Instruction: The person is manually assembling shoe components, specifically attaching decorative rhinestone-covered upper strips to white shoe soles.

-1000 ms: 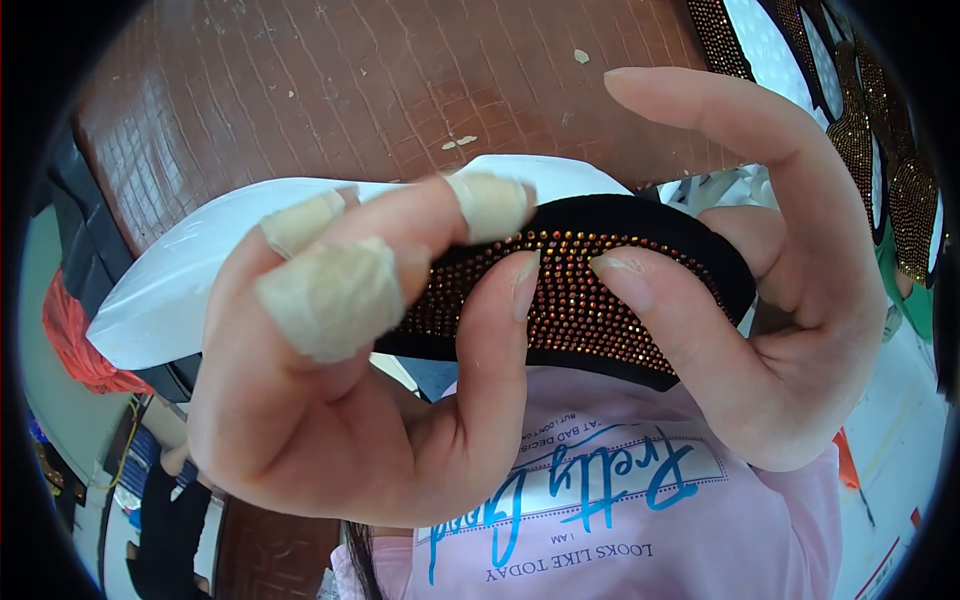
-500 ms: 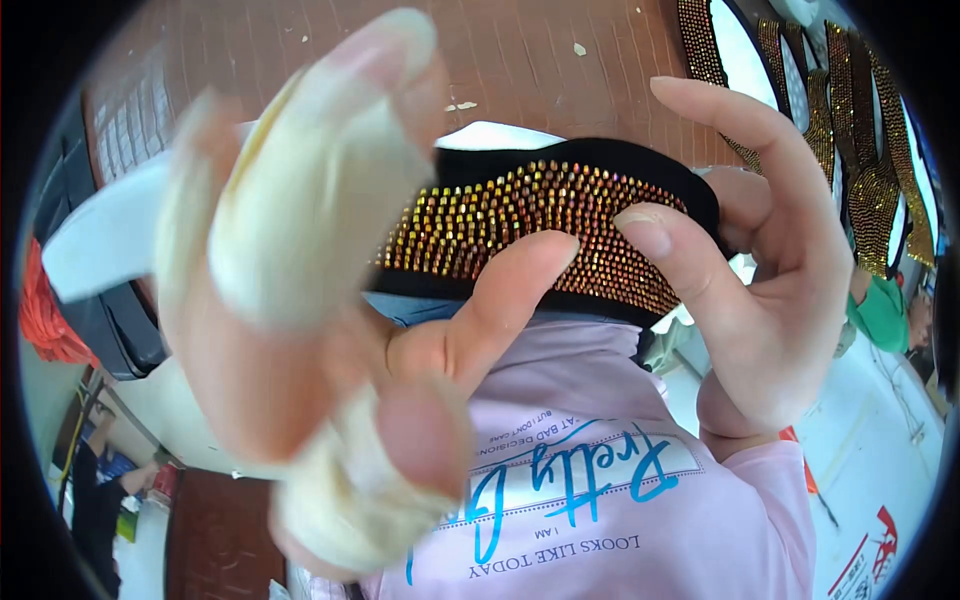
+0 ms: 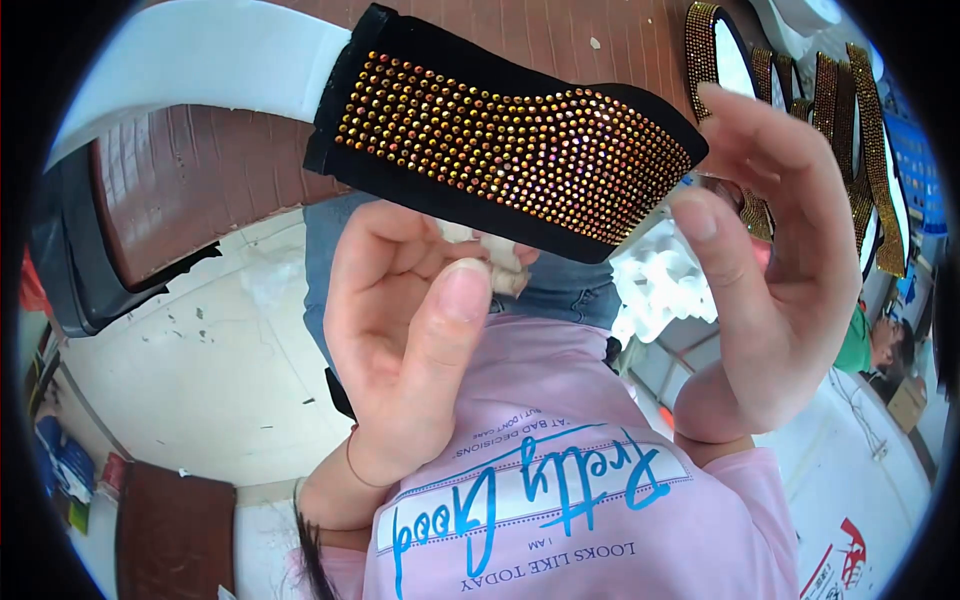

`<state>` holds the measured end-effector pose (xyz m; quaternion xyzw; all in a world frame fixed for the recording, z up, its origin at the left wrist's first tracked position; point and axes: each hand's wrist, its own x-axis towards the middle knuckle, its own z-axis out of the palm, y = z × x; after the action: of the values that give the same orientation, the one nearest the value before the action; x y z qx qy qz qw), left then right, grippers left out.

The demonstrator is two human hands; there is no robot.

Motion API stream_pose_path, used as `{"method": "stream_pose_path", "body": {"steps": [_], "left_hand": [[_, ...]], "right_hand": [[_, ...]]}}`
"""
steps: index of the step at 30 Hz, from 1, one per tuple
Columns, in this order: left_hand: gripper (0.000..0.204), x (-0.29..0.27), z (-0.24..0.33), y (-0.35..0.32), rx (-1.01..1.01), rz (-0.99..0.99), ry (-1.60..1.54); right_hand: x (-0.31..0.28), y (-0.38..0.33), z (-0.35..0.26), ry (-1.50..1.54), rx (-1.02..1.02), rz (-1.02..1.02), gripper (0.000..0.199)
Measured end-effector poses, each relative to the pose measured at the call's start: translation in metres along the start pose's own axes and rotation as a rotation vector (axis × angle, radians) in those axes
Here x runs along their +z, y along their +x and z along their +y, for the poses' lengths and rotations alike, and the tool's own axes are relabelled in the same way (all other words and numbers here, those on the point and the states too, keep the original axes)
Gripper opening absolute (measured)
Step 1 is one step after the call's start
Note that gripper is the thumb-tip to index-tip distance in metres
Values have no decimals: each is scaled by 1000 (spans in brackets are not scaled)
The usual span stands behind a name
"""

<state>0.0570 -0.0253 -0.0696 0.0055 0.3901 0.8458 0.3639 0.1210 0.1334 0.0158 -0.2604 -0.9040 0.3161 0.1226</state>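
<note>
Black strip [image 3: 500, 150] studded w/ rows of gold and amber rhinestones, held up close to camera, centre-top of view, slanting down from upper left to right. Left end joined to a plain white band [image 3: 200, 60] running off toward upper-left edge. Right hand [image 3: 780, 260] curled round strip's right tip: thumb pressing from near side, fingers wrapped behind, so closed on the strip and carrying that end. Left hand [image 3: 410, 340] cupped just beneath strip's lower edge, palm facing camera, thumb up, fingertips bent in under the black backing; taped fingertip visible there, touching or nearly touching underside. Full grip there hard to confirm, looks more like support from below than a clamp. Probably held this way to keep the beaded face flat and turned toward the eyes, w/ one hand anchoring and the other steadying.

Behind: brown scaly-textured tabletop [image 3: 180, 170] across upper part. Top right, more beaded gold strips [image 3: 850, 120] laid side by side w/ white pieces between. Below hands, pink t-shirt [image 3: 560, 480] w/ blue script print and blue jeans, wearer's own lap apparently. Pale floor [image 3: 200, 380] at left, some scuffs. Far right edge, another person in green, small and blurred.
</note>
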Motion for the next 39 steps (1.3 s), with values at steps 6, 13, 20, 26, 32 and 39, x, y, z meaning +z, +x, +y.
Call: {"method": "stream_pose_path", "body": {"steps": [6,13,20,26,32,39], "left_hand": [[29,9,-1,12,-22,40,39],[27,6,-9,10,94,47,74],[29,2,-12,9,129,18,52],[34,4,-7,9,134,-88,167],[36,4,-8,11,135,-113,182],[36,8,-7,12,135,-53,123]], "right_hand": [[25,8,12,21,-308,79,38],[29,7,8,9,-299,20,38],[29,11,12,110,-322,10,37],[26,13,20,-112,-486,54,36],[24,12,25,-362,-673,103,36],[12,21,12,100,-280,-10,29]]}}
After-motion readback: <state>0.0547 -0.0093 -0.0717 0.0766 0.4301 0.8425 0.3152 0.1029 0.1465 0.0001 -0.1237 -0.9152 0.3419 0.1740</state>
